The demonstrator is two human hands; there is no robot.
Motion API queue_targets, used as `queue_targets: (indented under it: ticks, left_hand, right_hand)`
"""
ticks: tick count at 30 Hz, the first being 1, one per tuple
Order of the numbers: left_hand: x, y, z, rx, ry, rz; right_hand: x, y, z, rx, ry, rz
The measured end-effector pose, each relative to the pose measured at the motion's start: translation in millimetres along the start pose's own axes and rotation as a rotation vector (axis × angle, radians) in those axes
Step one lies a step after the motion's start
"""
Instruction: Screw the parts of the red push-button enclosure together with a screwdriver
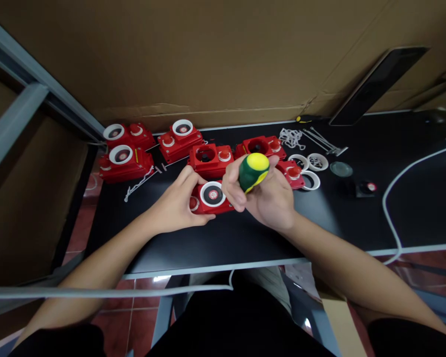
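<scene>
My left hand (184, 201) grips the left end of a red box (204, 207) with a white ring and a dark round centre on top. The thumb lies along its near side, the fingers on the far side. In my right hand (267, 198) is a screwdriver (255, 171) with a green and yellow handle, its butt end pointing up at me. My fist stands over the right end of the same box. The screwdriver's tip is hidden behind the handle and hand. Right behind sits another red box (210, 161) with an open round hole.
More red boxes (122, 166) stand at the back left. To the right lie white rings (317, 162), a tangle of white cords (292, 138), thin metal rods (321, 141), a clear disc (341, 169) and a small black block (364, 188). A white cable (388, 213) crosses the table's right side.
</scene>
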State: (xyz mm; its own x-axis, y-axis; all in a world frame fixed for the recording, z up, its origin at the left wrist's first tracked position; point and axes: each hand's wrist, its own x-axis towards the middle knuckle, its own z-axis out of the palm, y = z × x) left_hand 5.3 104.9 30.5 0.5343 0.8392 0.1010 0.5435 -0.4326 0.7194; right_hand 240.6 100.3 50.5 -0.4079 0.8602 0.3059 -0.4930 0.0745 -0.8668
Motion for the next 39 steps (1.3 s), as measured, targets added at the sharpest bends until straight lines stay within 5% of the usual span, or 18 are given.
queue_targets:
  ticks: [15, 20, 32, 39]
  left_hand:
    - [-1.0, 1.0, -1.0, -0.01, -0.005, -0.021]
    - [-1.3, 0.8, -0.9, -0.007, 0.002, -0.016]
    - [-0.2, 3.8, -1.4, 0.028, -0.001, -0.021]
    - [-0.2, 3.2, -2.6, 0.042, -0.005, -0.018]
  right_hand:
    - [2.1, 0.3, -5.6, 0.066, -0.06, -0.108]
    - [1.1, -1.0, -4.9, 0.015, 0.007, 0.013]
    - [2.7, -4.2, -3.2, 0.023, 0.1, -0.014]
    - [0.1, -4.2, -3.8, -0.006, 0.035, 0.002]
